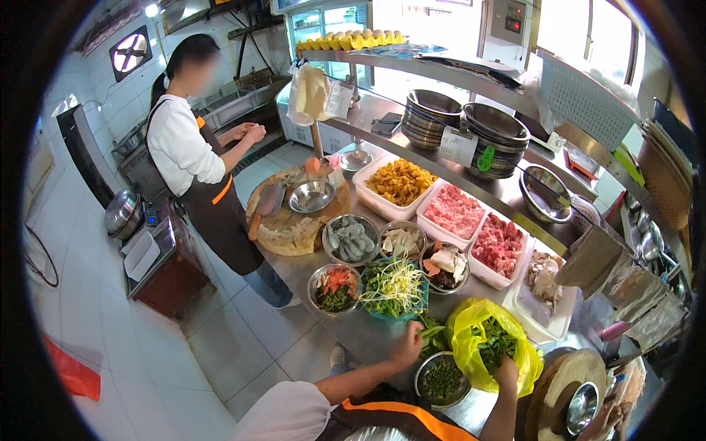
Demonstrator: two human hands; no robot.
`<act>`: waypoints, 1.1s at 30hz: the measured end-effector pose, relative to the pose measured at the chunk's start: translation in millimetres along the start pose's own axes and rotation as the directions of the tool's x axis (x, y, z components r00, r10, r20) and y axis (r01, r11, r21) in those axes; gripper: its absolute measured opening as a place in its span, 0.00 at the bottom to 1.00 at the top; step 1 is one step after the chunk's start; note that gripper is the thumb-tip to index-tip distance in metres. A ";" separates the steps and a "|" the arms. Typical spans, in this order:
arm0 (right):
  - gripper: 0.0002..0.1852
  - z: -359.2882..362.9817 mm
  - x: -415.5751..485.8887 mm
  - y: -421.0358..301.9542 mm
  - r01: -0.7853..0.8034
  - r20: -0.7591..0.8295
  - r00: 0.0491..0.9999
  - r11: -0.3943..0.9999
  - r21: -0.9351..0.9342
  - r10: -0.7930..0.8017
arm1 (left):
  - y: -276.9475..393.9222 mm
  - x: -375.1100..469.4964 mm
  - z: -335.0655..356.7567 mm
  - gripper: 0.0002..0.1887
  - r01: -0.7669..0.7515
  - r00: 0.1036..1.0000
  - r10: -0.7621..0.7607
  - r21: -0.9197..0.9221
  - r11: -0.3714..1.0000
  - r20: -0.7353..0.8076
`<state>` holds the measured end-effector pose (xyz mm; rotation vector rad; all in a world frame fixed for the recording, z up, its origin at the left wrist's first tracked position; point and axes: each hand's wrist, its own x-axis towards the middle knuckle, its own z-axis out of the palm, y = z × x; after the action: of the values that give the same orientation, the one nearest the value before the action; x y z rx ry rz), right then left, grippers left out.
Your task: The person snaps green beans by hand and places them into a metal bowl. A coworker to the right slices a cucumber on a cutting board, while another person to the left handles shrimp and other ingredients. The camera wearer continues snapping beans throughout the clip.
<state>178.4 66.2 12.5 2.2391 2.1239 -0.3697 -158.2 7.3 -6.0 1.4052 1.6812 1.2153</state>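
Observation:
My left hand (407,346) is closed around the stems of some leafy greens (434,337), beside a blue basket (423,306) heaped with bean sprouts (398,284) and greens. At the near rim of a yellow plastic bag (462,358), my right hand (507,372) reaches in among green leaves (493,339). Its fingertips are hidden by the leaves and the bag, so their grip cannot be made out. Between my forearms sits a metal bowl (422,380) of chopped green herbs (443,379).
Metal bowls of shrimp (351,240) and sliced food, and white tubs of meat (453,209), line the steel counter (358,339). A cleaver (269,204) lies on a round chopping block (287,234). A person (190,132) stands at left. Another hand (604,421) shows at lower right.

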 end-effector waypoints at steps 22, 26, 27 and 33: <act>0.04 -84.2 -105.8 -100.8 0.224 -0.230 0.972 0.112 0.968 0.052 | 121.2 -6.6 31.2 0.18 0.677 0.631 -0.125 -0.464 0.571 0.766; 0.05 -78.7 -127.8 -118.3 0.096 -0.095 0.995 -0.037 0.995 0.042 | 129.8 -5.8 13.6 0.10 0.455 0.731 0.068 -0.559 0.693 0.679; 0.05 -79.8 -130.2 -119.2 0.045 -0.042 0.999 -0.132 0.990 0.021 | 130.6 -7.2 9.4 0.10 0.433 0.720 0.085 -0.542 0.720 0.689; 0.23 -87.7 -139.1 -131.0 0.170 -0.104 0.972 0.329 0.929 -0.209 | 136.4 -9.2 -14.1 0.13 0.087 0.843 0.065 -0.254 0.963 0.534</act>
<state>56.7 -45.2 142.8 2.2215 2.4702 -2.1522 -115.3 -4.2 124.0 1.3943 1.0855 0.8833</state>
